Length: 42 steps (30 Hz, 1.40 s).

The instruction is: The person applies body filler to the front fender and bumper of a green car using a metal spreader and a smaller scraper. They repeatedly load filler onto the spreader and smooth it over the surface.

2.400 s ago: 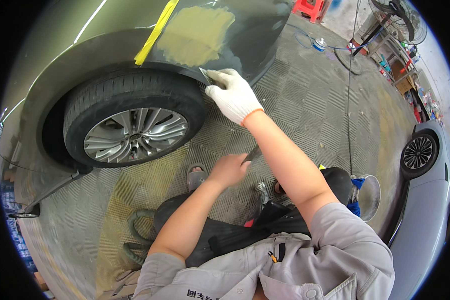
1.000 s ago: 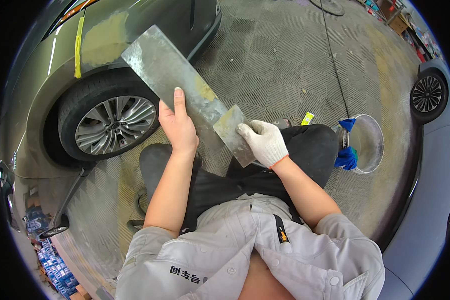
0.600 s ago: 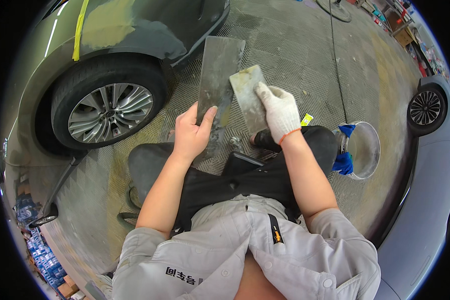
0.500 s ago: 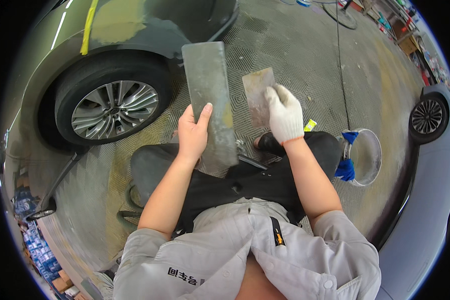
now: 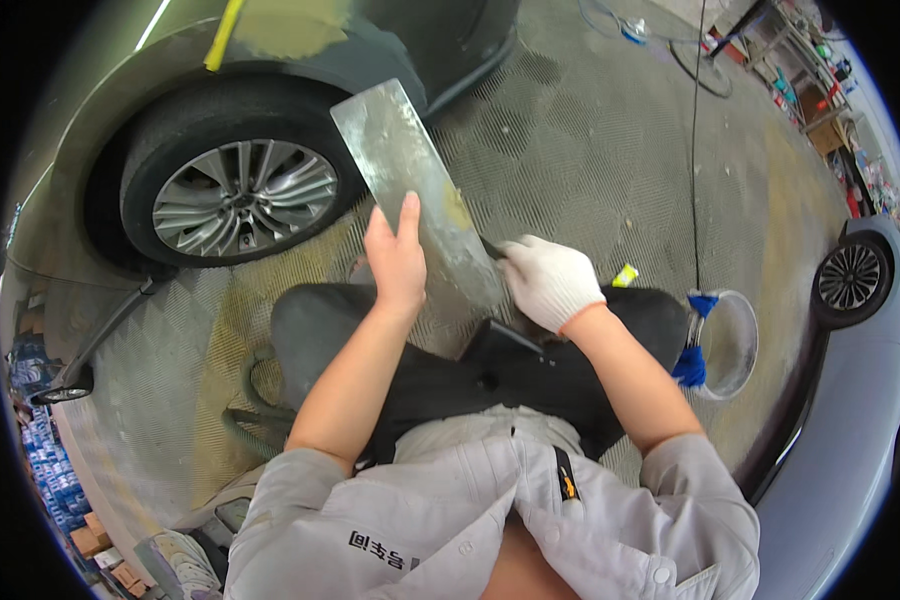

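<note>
My bare left hand [image 5: 398, 260] grips a long grey metal plate [image 5: 395, 135] by its left edge, thumb side up on its face. The plate tilts, its far end toward the left, with a dull yellowish smear near its right edge. My right hand [image 5: 555, 283], in a white knit glove, is closed on a flat metal scraper [image 5: 491, 249]. The scraper shows nearly edge-on as a dark sliver at the plate's lower right edge. Most of it is hidden by the glove and the angle; whether it touches the plate I cannot tell.
At left stands a dark car with a wheel [image 5: 245, 200], a yellowish filler patch [image 5: 288, 25] and yellow tape [image 5: 224, 35]. A round pail [image 5: 738, 345] with blue cloth-like pieces lies right of my knees. Beyond is a blue-grey car [image 5: 850, 410]. A cable [image 5: 695, 150] crosses the floor.
The plate has tilted, its far end swinging left. My right hand has moved down and left to the plate's lower edge, and the scraper has turned from face-on to nearly edge-on.
</note>
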Motion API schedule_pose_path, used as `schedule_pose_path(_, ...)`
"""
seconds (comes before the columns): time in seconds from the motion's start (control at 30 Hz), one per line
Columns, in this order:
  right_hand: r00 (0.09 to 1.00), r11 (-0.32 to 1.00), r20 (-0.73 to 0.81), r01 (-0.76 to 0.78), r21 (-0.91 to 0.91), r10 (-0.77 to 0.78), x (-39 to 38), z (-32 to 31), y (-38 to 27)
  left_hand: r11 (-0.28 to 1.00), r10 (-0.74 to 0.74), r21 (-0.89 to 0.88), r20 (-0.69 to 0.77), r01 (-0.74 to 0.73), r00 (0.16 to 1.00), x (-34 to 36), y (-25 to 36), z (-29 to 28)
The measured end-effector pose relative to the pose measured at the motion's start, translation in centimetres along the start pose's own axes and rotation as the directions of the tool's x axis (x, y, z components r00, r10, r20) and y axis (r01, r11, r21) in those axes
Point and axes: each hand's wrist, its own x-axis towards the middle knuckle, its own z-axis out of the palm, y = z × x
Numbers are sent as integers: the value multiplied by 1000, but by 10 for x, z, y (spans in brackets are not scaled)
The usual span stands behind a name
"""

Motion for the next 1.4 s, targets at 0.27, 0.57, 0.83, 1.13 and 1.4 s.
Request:
schedule_pose_path(0.27, 789, 362, 368, -569, 738, 491, -6, 9, 1, 999, 50, 2, 8, -50, 999, 1, 7, 5)
schedule_pose_path(0.57, 782, 150, 198, -348, 926, 591, 35, 0, 21, 898, 28, 394, 391, -195, 920, -34, 5, -2)
schedule_pose_path(0.83, 875, 811, -363, -55, 582, 320, 33, 7, -5, 985, -171, 41, 163, 167, 972, -6, -8, -2)
schedule_pose_path(1.13, 999, 999, -8, -33, -5, 33, 26, 13, -30, 997, 48, 68, 8, -48, 999, 6, 1, -1)
schedule_pose_path(1.4, 986, 987, 42, -161, 30, 160, 27, 3, 7, 1000, 16, -24, -22, -17, 1000, 12, 10, -8)
